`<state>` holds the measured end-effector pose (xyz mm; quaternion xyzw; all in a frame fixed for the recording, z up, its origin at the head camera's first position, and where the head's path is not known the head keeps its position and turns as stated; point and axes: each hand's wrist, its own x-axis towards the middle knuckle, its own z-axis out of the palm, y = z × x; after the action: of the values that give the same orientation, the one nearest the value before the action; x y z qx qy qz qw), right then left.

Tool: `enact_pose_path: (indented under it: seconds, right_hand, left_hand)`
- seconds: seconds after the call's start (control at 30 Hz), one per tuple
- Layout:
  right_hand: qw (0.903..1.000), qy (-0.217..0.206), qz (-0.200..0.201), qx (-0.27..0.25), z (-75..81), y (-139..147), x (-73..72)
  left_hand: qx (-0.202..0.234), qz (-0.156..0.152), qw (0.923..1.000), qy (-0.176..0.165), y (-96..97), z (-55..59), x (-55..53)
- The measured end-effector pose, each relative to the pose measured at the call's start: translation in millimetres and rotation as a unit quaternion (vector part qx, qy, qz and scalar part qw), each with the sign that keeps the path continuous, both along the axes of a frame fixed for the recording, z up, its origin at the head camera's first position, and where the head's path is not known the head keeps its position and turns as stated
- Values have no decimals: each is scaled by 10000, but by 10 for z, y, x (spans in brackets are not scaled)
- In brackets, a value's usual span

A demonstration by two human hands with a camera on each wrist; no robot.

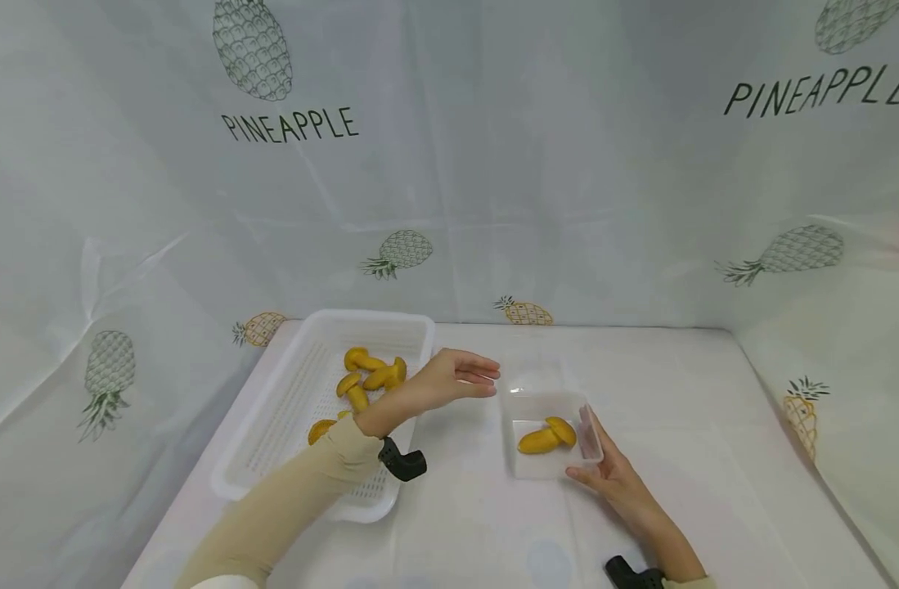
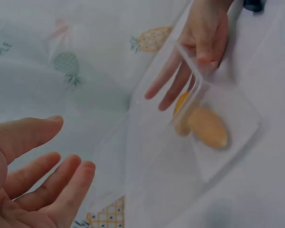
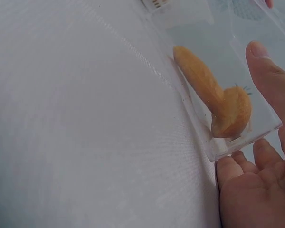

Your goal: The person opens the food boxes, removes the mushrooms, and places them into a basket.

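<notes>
A yellow mushroom [image 1: 543, 439] lies on its side in a clear plastic box [image 1: 532, 469] on the table. At the box's right front corner, my right hand [image 1: 617, 483] holds it, thumb at the front and fingers along the right wall. My left hand [image 1: 452, 380] hovers empty between the box and a white basket [image 1: 272, 409], fingers loosely extended and thumb apart in the left wrist view. Several more yellow mushrooms [image 1: 355, 393] lie in the basket; my left forearm partly covers them. In the right wrist view, the mushroom [image 3: 211, 95] shows through the box wall.
The box's clear lid [image 1: 533, 374] stands open at its far side. A white cloth [image 1: 663, 393] covers the table. Behind the table hangs a pale sheet [image 1: 508, 188] printed with pineapples, which also runs along both sides.
</notes>
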<state>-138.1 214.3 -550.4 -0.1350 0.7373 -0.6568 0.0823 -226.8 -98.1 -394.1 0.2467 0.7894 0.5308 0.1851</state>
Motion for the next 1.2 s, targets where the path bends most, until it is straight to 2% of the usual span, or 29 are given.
enact_pose_path:
  seconds: [0.17,0.3,0.53,0.83,0.97,1.2]
  right_hand:
    - [10000,-25,15,-5,13,7,-8]
    - [10000,-58,-23,-5,14,9,-13]
    - [10000,-62,-49,49,9,10,-11]
    - [9999,-109,-53,85,-9,18,-1]
    - [9999,-123,-22,67,-7,25,2]
    - [9998,-180,-65,86,-9,19,18]
  left_hand:
    - [-69,-47,9994,-325,319,-100,36]
    - [-154,-309,9988,-334,532,-219,55]
    - [-102,-1116,9937,9,763,-387,34]
    - [-475,-1396,9886,296,936,-575,-40]
    - [-570,-1530,9856,442,1006,-625,-61]
    - [-1082,-1829,9712,1081,1111,-639,-85]
